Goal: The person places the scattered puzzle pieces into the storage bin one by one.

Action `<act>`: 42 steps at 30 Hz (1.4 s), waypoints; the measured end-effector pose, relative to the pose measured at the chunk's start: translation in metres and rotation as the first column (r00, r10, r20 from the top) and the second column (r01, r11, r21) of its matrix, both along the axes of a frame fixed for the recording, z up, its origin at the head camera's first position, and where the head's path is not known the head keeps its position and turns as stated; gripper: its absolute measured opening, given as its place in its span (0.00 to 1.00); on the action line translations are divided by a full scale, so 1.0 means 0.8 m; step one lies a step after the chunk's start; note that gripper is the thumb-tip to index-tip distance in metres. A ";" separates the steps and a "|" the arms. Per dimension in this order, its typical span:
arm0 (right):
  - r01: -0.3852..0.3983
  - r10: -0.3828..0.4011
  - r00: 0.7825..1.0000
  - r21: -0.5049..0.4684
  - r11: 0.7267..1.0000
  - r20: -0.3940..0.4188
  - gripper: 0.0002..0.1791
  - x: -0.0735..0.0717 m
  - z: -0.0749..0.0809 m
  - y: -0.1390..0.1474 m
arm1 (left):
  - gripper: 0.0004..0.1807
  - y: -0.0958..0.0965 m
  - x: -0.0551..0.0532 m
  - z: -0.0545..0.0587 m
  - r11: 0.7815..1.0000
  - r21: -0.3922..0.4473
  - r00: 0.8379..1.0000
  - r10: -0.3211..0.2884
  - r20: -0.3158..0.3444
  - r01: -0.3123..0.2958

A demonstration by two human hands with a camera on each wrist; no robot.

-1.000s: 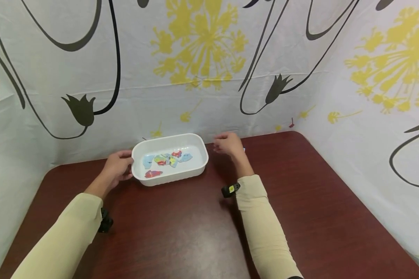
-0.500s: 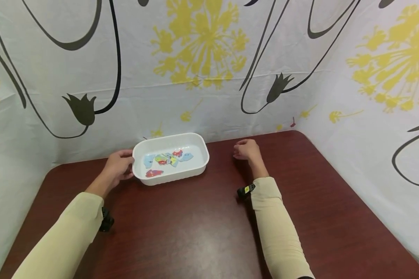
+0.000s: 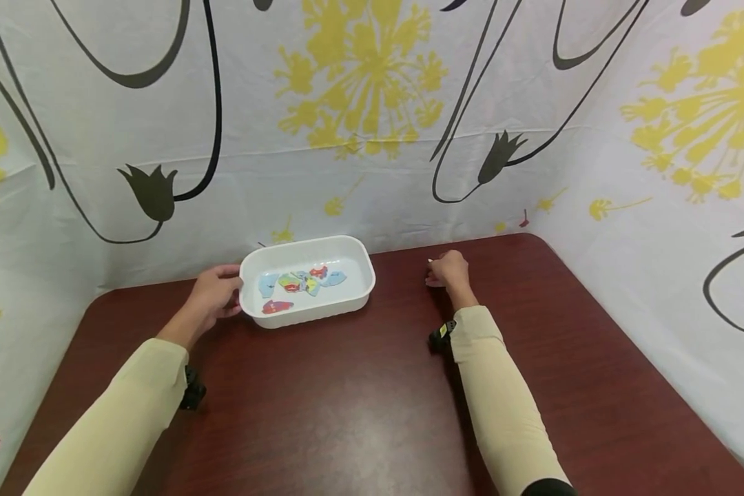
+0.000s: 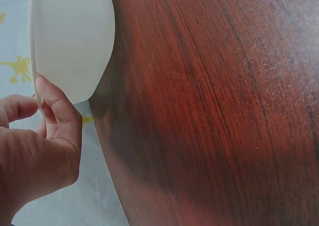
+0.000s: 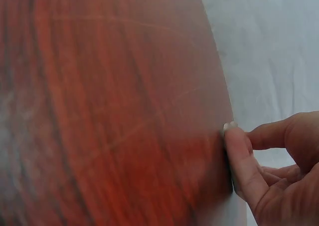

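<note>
A white plastic tray [image 3: 310, 313] stands near the back of the table, with several flat, colourful printed cut-outs [image 3: 291, 284] inside. My left hand [image 3: 212, 296] grips its left end, thumb and fingers pinching the rim in the left wrist view. Well to the right of the tray, close to the table's back edge, is my right hand [image 3: 449, 270]. Its thumb and fingers come together, and a small pale thin piece [image 3: 430, 260] pokes out at the tips. Most of that piece is hidden by the fingers, so I cannot tell its print.
The dark red wooden table [image 3: 322, 399] runs back to a white cloth backdrop [image 3: 254, 124] with yellow and grey flower prints. The cloth also rises along both sides. Black wrist cameras sit on both cuffs.
My right hand has moved right, away from the tray, and its fingers now pinch a small pale piece. My left hand keeps its grip on the tray's rim.
</note>
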State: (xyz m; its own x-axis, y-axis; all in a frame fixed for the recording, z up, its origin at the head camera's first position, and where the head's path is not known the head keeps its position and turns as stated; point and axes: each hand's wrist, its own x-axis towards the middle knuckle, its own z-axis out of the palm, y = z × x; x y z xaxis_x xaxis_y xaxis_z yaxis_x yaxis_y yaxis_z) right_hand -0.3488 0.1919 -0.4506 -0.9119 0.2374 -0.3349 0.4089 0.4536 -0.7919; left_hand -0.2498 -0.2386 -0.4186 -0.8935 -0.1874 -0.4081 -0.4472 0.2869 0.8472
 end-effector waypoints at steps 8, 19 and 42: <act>0.052 -0.053 0.999 0.096 0.994 0.001 0.12 -0.009 -0.003 -0.003 | 0.29 -0.001 -0.001 -0.001 1.000 0.005 1.000 -0.007 0.005 0.007; -0.018 0.018 1.000 0.365 0.931 0.003 0.13 0.000 0.004 -0.009 | 0.28 -0.001 -0.002 0.002 1.000 -0.003 1.000 -0.014 0.005 0.014; -0.128 0.129 0.979 0.016 0.992 -0.157 0.12 0.006 0.068 -0.047 | 0.28 -0.003 -0.002 0.002 1.000 0.013 1.000 -0.028 -0.009 0.028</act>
State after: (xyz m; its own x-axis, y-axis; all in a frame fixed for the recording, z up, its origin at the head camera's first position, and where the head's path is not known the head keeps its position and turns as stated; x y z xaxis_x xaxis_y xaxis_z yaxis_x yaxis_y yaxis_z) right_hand -0.3443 0.1546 -0.3963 -0.9760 0.1168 -0.1836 0.2175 0.4993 -0.8387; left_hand -0.2514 -0.2410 -0.4169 -0.9020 -0.1566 -0.4024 -0.4314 0.2881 0.8549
